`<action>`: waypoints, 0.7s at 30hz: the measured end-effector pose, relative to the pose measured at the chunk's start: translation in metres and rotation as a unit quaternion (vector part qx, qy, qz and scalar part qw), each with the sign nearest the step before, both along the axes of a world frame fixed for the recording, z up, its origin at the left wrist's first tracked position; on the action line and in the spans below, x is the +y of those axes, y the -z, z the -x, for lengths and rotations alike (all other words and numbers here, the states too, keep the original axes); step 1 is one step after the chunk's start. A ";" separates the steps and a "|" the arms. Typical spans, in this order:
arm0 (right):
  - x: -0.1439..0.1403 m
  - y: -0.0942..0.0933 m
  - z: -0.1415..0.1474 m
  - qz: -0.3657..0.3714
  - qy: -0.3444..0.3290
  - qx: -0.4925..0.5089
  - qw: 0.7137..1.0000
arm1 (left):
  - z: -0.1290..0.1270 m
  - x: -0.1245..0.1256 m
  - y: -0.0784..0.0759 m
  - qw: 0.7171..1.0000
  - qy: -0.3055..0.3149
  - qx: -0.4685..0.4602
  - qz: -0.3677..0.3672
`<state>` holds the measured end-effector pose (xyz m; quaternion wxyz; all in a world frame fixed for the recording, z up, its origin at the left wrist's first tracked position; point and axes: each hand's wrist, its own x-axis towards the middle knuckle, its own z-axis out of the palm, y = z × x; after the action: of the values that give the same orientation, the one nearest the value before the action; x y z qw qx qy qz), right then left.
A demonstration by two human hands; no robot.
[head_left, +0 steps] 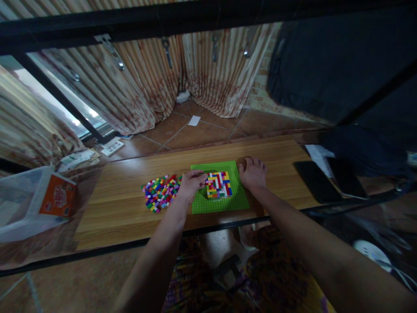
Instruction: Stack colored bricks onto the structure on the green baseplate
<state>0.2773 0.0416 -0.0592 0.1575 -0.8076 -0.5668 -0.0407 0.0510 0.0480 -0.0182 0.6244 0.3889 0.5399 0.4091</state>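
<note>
While left hand covers bricks, its fingertips stay hidden.

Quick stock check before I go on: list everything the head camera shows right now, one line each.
baseplate: one, green, middle of table
brick block: one, multicoloured, on baseplate
loose bricks: a pile, multicoloured, left of baseplate
table: one, wooden, centre
phones: two, black, table's right end
plastic bag: one, clear, orange packet inside, far left
curtains: striped, behind table
paper: one, white, on floor tiles
left hand: fingertips at the block's left edge
right hand: resting at baseplate's right edge
</note>
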 end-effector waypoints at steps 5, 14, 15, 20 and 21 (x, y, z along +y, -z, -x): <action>0.000 0.002 0.000 -0.003 0.002 -0.002 1.000 | -0.001 -0.002 0.003 0.999 0.009 -0.048 0.011; 0.000 0.004 -0.001 -0.003 0.001 -0.001 1.000 | -0.009 0.000 0.015 0.994 0.009 0.070 -0.089; 0.000 0.004 -0.001 -0.004 0.001 -0.003 1.000 | -0.010 -0.001 0.015 0.991 0.006 0.082 -0.103; 0.000 0.004 -0.002 0.000 0.001 -0.008 1.000 | 0.008 -0.006 0.004 0.981 -0.027 0.105 -0.163; 0.000 0.004 -0.002 0.000 0.001 -0.009 1.000 | 0.017 -0.008 0.001 0.978 -0.040 0.109 -0.174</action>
<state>0.2791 0.0419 -0.0635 0.1519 -0.8080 -0.5671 -0.0484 0.0341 0.0400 -0.0195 0.4678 0.5120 0.5405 0.4764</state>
